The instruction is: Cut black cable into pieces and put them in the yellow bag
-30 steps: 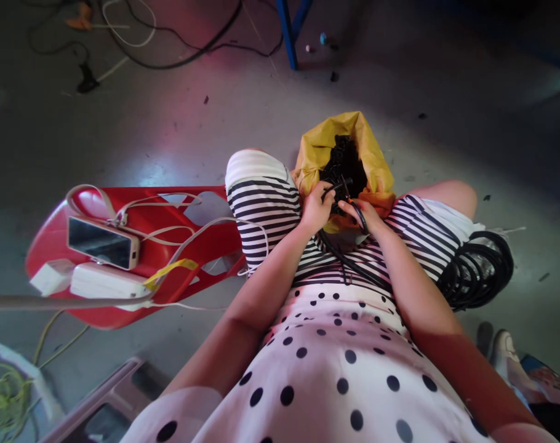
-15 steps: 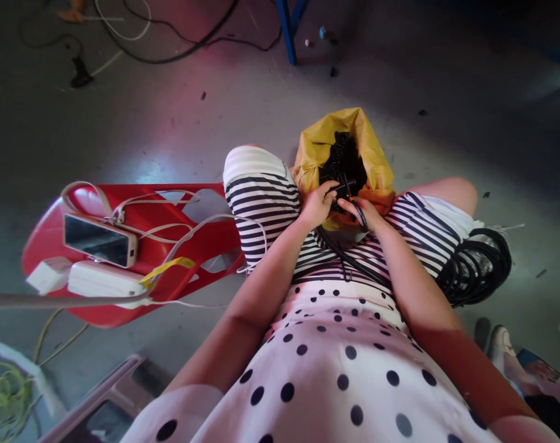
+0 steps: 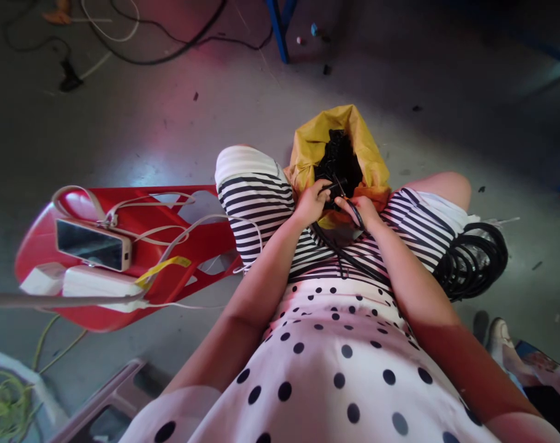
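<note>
I sit with a yellow bag [image 3: 367, 154] between my knees; it is full of small black parts [image 3: 338, 157]. My left hand [image 3: 310, 203] is closed on a small black part [image 3: 332, 184] at the bag's mouth. My right hand [image 3: 362, 212] is closed on the end of a black corrugated hose [image 3: 347, 258]. The two hands meet, pressing the part and the hose end together. The hose runs back over my striped lap to a black coil [image 3: 476, 261] beside my right thigh.
A red plastic stool [image 3: 136, 271] lies at my left, carrying a phone [image 3: 93, 245], a white power bank [image 3: 100, 283] and white cables. Loose cords [image 3: 160, 49] and a blue frame leg [image 3: 276, 27] lie ahead on the grey floor. Green-yellow wire [image 3: 7, 400] sits lower left.
Both hands stay at the bag's mouth, working part and hose end together with small finger movements. The view has shifted slightly.
</note>
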Available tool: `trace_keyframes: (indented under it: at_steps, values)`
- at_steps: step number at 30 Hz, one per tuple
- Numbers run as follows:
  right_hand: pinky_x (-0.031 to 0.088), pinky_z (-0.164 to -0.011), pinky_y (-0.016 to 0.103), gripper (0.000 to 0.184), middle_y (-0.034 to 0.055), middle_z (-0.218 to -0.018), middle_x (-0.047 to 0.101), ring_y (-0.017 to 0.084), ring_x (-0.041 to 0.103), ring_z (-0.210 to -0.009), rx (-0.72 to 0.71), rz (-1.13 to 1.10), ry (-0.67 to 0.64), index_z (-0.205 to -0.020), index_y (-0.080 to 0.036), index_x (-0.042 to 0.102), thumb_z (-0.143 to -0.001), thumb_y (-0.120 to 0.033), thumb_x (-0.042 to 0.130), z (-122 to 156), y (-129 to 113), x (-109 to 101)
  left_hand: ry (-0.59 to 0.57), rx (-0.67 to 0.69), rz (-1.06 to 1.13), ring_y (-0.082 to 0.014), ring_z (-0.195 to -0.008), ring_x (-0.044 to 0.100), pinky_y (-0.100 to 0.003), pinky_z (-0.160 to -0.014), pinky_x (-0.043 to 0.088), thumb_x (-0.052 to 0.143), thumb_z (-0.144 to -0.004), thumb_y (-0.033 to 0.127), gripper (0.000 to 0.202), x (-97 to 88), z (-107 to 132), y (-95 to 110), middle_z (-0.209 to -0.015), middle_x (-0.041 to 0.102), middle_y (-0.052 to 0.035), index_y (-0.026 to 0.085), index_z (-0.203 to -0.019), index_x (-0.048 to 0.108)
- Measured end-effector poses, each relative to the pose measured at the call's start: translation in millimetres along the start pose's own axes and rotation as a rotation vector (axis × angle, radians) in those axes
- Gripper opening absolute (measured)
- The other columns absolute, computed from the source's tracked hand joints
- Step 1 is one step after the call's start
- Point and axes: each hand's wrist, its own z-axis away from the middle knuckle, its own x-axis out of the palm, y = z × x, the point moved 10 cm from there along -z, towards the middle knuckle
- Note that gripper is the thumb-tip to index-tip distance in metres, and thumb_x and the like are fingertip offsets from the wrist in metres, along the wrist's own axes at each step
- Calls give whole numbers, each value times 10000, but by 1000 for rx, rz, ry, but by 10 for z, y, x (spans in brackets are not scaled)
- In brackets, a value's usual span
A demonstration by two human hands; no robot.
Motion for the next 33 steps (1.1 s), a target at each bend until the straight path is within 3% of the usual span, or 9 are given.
trace_keyframes:
  at_steps: [4,10,13,18,21,23,25,29,33]
  values:
    - [374,-506,331,811,25,-528,487,208,548,-515,22,-32,-5,-624,-243,524,-689,-1027,718,-17,39,12,20,-32,52,-162,-791,626,-270,-855,523,614,-890,76,208,-10,-10,-32,-778,637,5,183,-1028,726]
    - [375,-564,302,834,11,-591,559,178,543,-603,-73,-1,-36,-691,-215,588,-749,-1046,616,-12,-68,-4,-80,-45,89,-158,-823,660,-269,-853,545,637,-885,67,168,109,29,-20,-861,702,-12,186,-980,708]
    - [377,-544,318,812,26,-538,549,196,558,-554,-12,18,-7,-660,-221,578,-748,-1023,663,-21,-20,-29,-36,-103,151,-129,-702,608,-229,-721,525,625,-941,114,138,86,48,-77,-769,642,16,199,-1030,689]
    - [367,-485,305,764,2,-495,523,181,537,-483,21,-26,54,-658,-215,606,-675,-950,817,-73,49,-74,11,-218,203,-70,-474,393,-188,-491,322,571,-1027,178,122,60,80,-160,-681,551,64,202,-1112,655]
    - [371,-451,277,731,-13,-492,507,149,511,-474,-11,-207,151,-637,-223,572,-685,-891,865,-90,41,-148,-126,-235,193,-54,-452,369,-186,-477,289,611,-1028,197,86,209,117,-142,-672,556,76,196,-1110,635]
    - [412,-450,268,675,-4,-527,559,145,533,-484,-29,-363,178,-671,-219,595,-700,-814,913,-90,22,-164,-265,-233,174,-45,-470,403,-184,-508,330,661,-1012,184,102,359,170,-130,-694,593,74,187,-1102,613]
    - [448,-461,262,613,-1,-562,601,140,552,-489,-43,-472,199,-710,-214,618,-693,-718,966,-89,1,-188,-321,-251,154,-44,-484,442,-190,-535,376,710,-995,166,186,427,216,-163,-728,626,72,186,-1127,581]
    - [446,-463,260,560,-18,-565,593,132,548,-479,-43,-508,344,-735,-221,604,-719,-638,977,-68,34,-351,-269,-309,195,-66,-461,485,-213,-494,400,715,-1025,215,209,386,207,-302,-753,618,62,200,-1167,564]
    - [419,-470,293,604,7,-554,575,157,552,-495,40,-372,291,-684,-230,585,-800,-736,894,-87,97,-285,16,-138,223,-56,-450,443,-201,-483,397,673,-1052,252,102,50,6,-299,-720,537,72,220,-1116,601]
